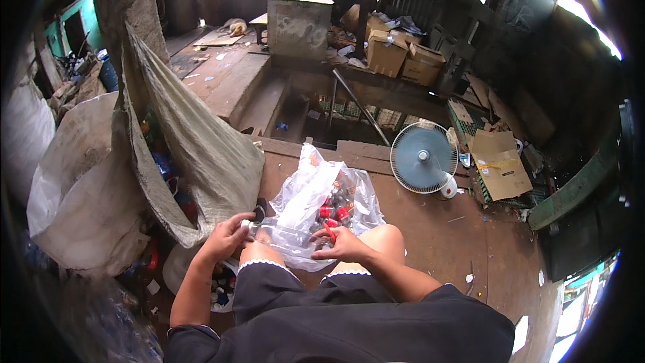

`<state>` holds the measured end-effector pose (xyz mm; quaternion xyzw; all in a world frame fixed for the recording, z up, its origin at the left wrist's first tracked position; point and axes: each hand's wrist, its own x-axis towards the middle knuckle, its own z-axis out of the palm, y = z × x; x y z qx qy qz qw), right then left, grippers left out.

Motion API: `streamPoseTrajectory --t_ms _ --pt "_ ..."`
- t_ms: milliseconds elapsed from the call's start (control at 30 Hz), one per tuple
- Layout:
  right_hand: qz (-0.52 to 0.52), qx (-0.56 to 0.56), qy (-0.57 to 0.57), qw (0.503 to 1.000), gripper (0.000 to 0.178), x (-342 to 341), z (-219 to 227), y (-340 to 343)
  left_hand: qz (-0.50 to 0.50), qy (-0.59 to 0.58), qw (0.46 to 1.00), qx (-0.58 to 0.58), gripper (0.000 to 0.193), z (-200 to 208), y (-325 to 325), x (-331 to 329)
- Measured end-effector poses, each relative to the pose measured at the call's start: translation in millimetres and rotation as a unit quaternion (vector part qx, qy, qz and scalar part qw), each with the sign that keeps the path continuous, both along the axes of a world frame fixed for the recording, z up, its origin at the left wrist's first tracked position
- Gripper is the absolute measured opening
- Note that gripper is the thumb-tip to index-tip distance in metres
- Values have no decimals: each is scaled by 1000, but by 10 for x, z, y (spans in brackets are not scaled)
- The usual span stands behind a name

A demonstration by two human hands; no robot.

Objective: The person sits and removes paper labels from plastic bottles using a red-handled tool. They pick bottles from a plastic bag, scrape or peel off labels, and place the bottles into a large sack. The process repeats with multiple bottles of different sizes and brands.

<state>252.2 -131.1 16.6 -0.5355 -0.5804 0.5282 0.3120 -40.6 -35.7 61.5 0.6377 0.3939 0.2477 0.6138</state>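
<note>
My left hand (228, 236) is closed on the white-capped neck end of a clear plastic bottle (285, 234), which lies sideways above my lap. The bottle's other end reaches toward my right hand (345, 245). My right hand is closed on a slim red object (329, 232), perhaps a handle; its kind does not show. Just beyond my knees sits a translucent plastic bag (306, 185), with several clear bottles with red labels (341, 214) showing in it. Under my left forearm, a white tub (177, 270) holds many small bottle caps (222, 284).
A large woven sack (201, 141) hangs at the left, with plastic bottles inside, beside a bulging white sack (87, 181). A fan (422, 156) stands at the right. Cardboard boxes (388, 54) lie farther back. Past the floor's edge is a sunken opening (306, 117) with a metal pole.
</note>
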Motion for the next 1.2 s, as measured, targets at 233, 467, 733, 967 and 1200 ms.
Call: streamPoseTrajectory --t_ms 233,467,733,967,1200 --pt "18 107 -66 992 58 -206 -216 51 66 78 995 9 21 -179 -177 -369" --pt "-6 276 -199 940 47 -708 38 48 211 168 961 -56 42 -664 -358 -587" --pt "31 267 -214 939 49 -748 -36 156 172 -103 975 -100 30 -591 -547 -847" --pt "-37 269 -237 933 52 -520 -159 155 208 339 905 -149 46 -1806 -577 -1427" --pt "-96 -161 287 939 44 -617 -206 108 148 -92 980 -94 64 -566 -511 -620"
